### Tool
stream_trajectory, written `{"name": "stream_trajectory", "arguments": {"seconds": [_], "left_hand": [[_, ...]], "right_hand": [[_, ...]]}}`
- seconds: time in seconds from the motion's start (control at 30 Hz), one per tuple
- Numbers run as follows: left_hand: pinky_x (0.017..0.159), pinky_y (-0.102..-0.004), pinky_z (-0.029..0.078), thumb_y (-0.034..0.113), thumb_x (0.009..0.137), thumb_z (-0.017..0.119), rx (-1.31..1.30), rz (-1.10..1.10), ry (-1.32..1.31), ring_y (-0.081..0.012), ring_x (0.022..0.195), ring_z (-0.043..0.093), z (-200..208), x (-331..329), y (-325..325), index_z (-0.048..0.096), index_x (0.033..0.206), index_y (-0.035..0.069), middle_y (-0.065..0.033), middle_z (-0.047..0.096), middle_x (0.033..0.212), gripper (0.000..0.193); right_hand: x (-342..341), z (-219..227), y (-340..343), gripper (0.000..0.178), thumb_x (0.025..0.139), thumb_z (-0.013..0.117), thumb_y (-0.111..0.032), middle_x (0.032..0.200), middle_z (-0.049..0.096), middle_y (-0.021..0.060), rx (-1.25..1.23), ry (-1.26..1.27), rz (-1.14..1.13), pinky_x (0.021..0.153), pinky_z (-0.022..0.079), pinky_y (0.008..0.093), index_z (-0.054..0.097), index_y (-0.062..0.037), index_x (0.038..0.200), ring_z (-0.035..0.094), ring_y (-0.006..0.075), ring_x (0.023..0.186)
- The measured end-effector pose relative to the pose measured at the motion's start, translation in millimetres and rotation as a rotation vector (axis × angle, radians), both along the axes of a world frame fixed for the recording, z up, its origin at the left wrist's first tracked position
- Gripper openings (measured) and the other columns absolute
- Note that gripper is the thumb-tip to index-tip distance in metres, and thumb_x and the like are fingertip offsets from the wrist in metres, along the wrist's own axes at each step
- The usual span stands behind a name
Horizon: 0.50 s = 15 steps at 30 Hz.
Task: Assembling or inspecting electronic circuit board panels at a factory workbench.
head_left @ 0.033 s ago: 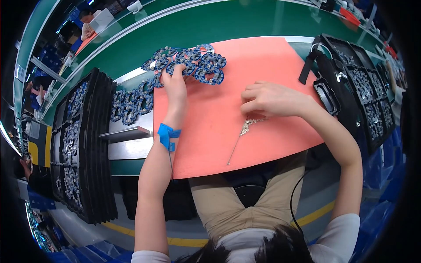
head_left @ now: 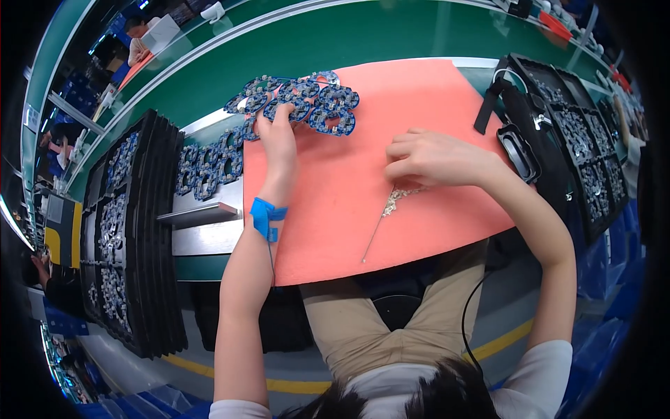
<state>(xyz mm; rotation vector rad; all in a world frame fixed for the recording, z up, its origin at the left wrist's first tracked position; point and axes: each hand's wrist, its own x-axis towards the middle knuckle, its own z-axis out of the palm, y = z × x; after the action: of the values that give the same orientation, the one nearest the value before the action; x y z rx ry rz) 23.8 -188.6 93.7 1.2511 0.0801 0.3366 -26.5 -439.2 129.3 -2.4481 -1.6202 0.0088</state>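
Grips a cluster of blue circuit boards (head_left: 333, 124) in the nearly closed left hand (head_left: 278, 133), at the desk's (head_left: 209, 241) far edge, toward its left. Curls the right hand (head_left: 417, 158) over small pale pieces (head_left: 391, 203) and a thin rod (head_left: 372, 241), toward the near edge; cannot tell whether gripping either.

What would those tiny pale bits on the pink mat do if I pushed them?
The pale bits would probably scatter, because they look like many separate pieces in a small heap. Each is likely very light, being so tiny. They might slide rather than roll on the pink mat, since they look uneven, though they're too small to be sure.
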Motion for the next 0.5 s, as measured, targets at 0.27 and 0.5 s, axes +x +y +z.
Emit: {"name": "stream_trajectory", "arguments": {"seconds": [0.27,0.5], "left_hand": [[0.066,-0.0271,0.051,0.012,0.083,0.051,-0.008,-0.054,-0.025,-0.0164,0.082,0.061,5,-9,-1,0.039,0.125,0.009,-0.0044,0.055,0.1,0.044],[0.069,-0.0278,0.05,0.014,0.084,0.051,-0.006,-0.031,0.01,-0.0155,0.084,0.062,6,-11,-4,0.04,0.124,0.01,-0.0048,0.056,0.103,0.042]], "right_hand": [[-44,5,-48,0.007,0.077,0.057,-0.004,0.08,0.055,0.01,0.281,0.126,-0.54,0.069,0.045,0.0333,0.057,-0.0015,0.084,0.056,0.0249,0.078],[-78,-21,-45,0.011,0.072,0.061,0.0,0.076,0.057,0.0093,0.422,0.091,-0.55,0.057,0.047,0.0298,0.063,0.0002,0.083,0.058,0.0199,0.062]]}}
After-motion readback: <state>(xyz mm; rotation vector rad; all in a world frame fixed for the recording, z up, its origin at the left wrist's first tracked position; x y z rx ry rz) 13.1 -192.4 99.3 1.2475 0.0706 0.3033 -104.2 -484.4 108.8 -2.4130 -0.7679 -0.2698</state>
